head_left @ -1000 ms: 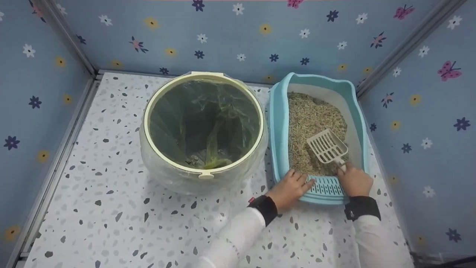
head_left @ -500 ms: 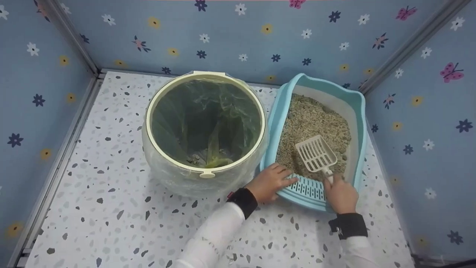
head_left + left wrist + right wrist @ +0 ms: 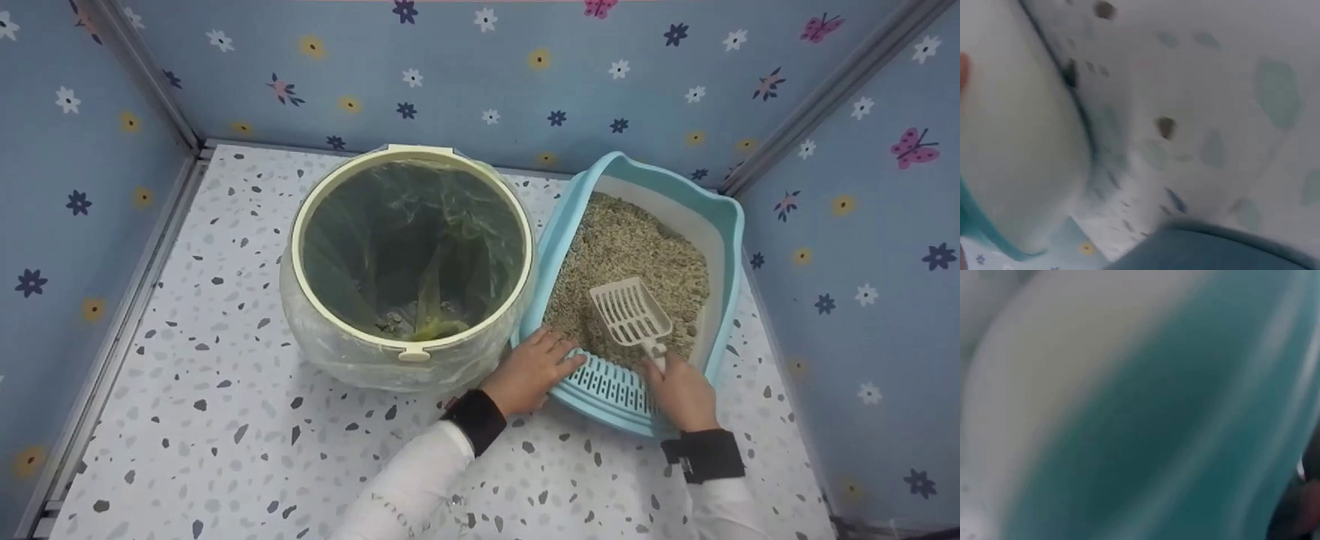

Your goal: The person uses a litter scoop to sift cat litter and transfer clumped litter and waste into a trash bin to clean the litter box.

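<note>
At the right of the head view stands a blue-green litter box, turned at a slant and holding tan litter. My left hand grips its front left corner, thumb beside the slotted front step. One finger shows against the box's white lower wall in the left wrist view. With my right hand I hold a beige litter scoop by its handle, near the front right corner. The scoop's slotted head lies over the litter. Blurred blue-green wall fills most of the right wrist view.
Left of the box is a round bin with a pale yellow rim and a clear bag lining; grey clumps lie at its bottom. Flower-patterned walls enclose the speckled floor on three sides.
The litter box has turned, its front end swinging left towards the bin. Both hands have moved left with it, and the scoop has gone along in the right hand.
</note>
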A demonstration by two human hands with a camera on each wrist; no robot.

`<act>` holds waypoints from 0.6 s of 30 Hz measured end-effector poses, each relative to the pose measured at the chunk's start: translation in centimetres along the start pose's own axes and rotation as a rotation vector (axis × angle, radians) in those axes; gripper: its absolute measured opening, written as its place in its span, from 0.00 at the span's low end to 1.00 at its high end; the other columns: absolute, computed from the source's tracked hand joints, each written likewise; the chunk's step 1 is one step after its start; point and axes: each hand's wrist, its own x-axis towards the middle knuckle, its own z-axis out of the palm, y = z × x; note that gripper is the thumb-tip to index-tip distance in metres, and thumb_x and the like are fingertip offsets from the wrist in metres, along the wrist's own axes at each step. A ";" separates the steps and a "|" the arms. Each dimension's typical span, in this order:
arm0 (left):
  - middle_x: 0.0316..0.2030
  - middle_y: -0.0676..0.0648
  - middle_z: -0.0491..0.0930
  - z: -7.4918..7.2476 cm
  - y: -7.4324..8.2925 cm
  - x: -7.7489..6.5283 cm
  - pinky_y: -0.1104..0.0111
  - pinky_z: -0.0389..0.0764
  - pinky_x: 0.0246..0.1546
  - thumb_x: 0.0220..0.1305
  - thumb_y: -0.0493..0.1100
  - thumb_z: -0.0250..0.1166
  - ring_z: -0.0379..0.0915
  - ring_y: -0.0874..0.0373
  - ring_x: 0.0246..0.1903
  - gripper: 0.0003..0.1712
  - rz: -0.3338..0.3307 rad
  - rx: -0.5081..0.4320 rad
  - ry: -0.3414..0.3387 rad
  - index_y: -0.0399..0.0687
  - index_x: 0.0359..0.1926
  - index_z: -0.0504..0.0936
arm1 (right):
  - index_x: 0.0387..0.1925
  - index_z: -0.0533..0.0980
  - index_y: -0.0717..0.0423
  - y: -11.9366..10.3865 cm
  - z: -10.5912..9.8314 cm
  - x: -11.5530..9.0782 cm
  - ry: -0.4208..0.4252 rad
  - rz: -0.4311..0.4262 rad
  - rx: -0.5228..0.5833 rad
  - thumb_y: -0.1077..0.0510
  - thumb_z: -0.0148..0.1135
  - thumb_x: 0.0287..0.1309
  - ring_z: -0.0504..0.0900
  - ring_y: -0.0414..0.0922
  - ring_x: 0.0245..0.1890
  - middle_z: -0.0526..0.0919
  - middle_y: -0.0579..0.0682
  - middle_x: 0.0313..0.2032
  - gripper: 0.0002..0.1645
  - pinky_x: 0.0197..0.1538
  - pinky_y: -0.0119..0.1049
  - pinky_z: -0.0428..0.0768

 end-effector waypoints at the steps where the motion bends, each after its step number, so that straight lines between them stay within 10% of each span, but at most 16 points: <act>1: 0.63 0.46 0.68 -0.3 0.6 0.0 0.53 0.53 0.68 0.42 0.56 0.73 0.61 0.48 0.64 0.47 -0.026 0.019 -0.034 0.54 0.65 0.66 | 0.50 0.69 0.75 0.2 -0.5 0.4 -0.024 -0.006 0.004 0.41 0.46 0.66 0.75 0.52 0.19 0.78 0.63 0.25 0.37 0.23 0.46 0.71; 8: 0.70 0.42 0.54 -0.4 5.0 1.7 0.41 0.45 0.66 0.43 0.75 0.62 0.48 0.43 0.70 0.60 -0.124 0.139 -0.182 0.52 0.72 0.53 | 0.36 0.69 0.67 3.4 -5.4 4.8 0.094 -0.143 -0.096 0.39 0.46 0.66 0.71 0.52 0.13 0.72 0.57 0.16 0.30 0.15 0.45 0.67; 18: 0.71 0.41 0.51 1.7 8.3 3.9 0.43 0.41 0.67 0.49 0.75 0.56 0.48 0.41 0.70 0.55 0.029 0.153 -0.067 0.61 0.73 0.46 | 0.27 0.67 0.63 7.5 -7.2 10.5 0.247 -0.246 -0.202 0.53 0.65 0.53 0.68 0.56 0.10 0.70 0.60 0.13 0.19 0.14 0.52 0.63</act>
